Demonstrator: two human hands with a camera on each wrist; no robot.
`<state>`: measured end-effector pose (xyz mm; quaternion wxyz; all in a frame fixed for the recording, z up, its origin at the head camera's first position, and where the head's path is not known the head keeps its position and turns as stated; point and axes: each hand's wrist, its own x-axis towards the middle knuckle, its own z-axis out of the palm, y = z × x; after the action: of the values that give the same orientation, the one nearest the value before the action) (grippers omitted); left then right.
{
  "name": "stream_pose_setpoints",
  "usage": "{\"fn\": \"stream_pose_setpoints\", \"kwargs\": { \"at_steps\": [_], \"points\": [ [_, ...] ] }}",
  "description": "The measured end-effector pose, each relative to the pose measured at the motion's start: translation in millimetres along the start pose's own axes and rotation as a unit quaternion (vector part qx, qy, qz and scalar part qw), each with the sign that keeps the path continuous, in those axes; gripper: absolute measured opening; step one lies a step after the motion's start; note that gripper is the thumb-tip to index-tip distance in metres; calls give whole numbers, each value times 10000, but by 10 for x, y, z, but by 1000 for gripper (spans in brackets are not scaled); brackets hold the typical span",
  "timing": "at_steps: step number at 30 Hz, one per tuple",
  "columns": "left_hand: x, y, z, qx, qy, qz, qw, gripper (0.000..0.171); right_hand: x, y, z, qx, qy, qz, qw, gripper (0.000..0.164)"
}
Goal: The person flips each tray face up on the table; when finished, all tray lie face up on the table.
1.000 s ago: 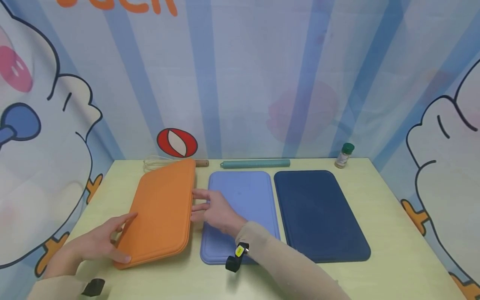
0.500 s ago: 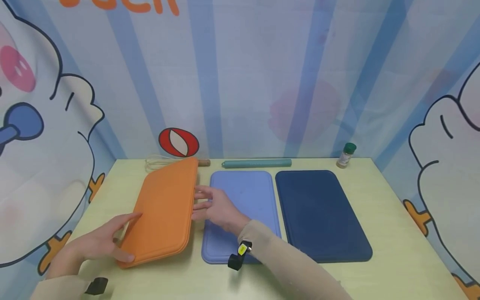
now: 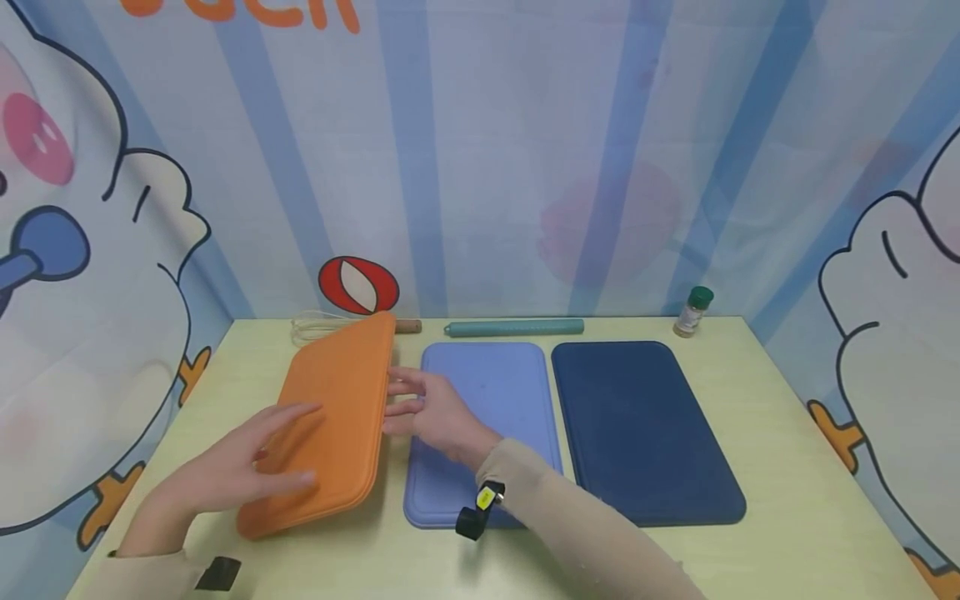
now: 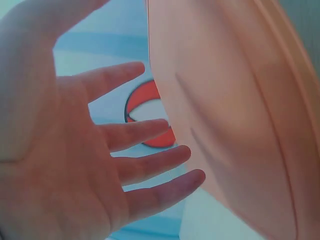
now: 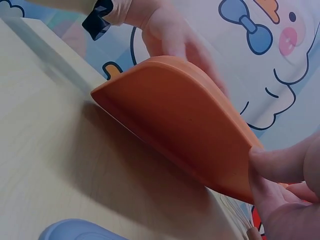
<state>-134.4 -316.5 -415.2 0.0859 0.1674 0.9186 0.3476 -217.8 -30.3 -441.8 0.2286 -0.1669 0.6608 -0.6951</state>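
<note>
An orange cutting board (image 3: 351, 392) with rounded corners leans up at a tilt on the left side of the table, its right edge raised. My right hand (image 3: 444, 421) holds that edge; in the right wrist view its thumb and fingers pinch the rim, with the board's underside (image 5: 165, 125) and a shadow below showing. My left hand (image 3: 228, 467) hovers over the board's lower left part, fingers spread and nearly straight. In the left wrist view the open palm (image 4: 75, 155) faces the camera, the fingertips close to the board's face (image 4: 235, 115).
A light blue cutting board (image 3: 491, 375) lies beneath my right forearm, a navy one (image 3: 645, 433) to its right. Along the back edge are a whisk (image 3: 408, 326), a teal rod (image 3: 513, 328) and a green-capped spice jar (image 3: 692, 312). A printed cloth (image 3: 487, 167) hangs behind.
My left hand has let go of the board's left edge and moved right over its face. The right hand keeps its grip; the board's right edge has risen slightly.
</note>
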Motion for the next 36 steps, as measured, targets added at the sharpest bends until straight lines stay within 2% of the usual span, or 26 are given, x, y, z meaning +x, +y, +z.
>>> {"fn": "stream_pose_setpoints", "kwargs": {
  "at_steps": [4, 11, 16, 29, 36],
  "points": [
    [32, 158, 31, 178, 122, 65, 9997, 81, -14, -30, 15, 10, 9, -5, 10000, 80],
    [99, 399, 119, 796, 281, 61, 9964, 87, -32, -76, 43, 182, 3, -33, 9998, 81],
    [129, 540, 174, 1004, 280, -83, 9945, 96, -49, -103, 61, 230, -45, -88, 9997, 82],
    [173, 693, 224, 1533, 152, -409, 9872, 110, -35, -159, 126, 171, 1, -68, 9998, 88],
    [186, 762, 228, 1673, 192, -384, 9850, 113, -39, -184, 132, 99, 28, -110, 9999, 86]
  ]
}}
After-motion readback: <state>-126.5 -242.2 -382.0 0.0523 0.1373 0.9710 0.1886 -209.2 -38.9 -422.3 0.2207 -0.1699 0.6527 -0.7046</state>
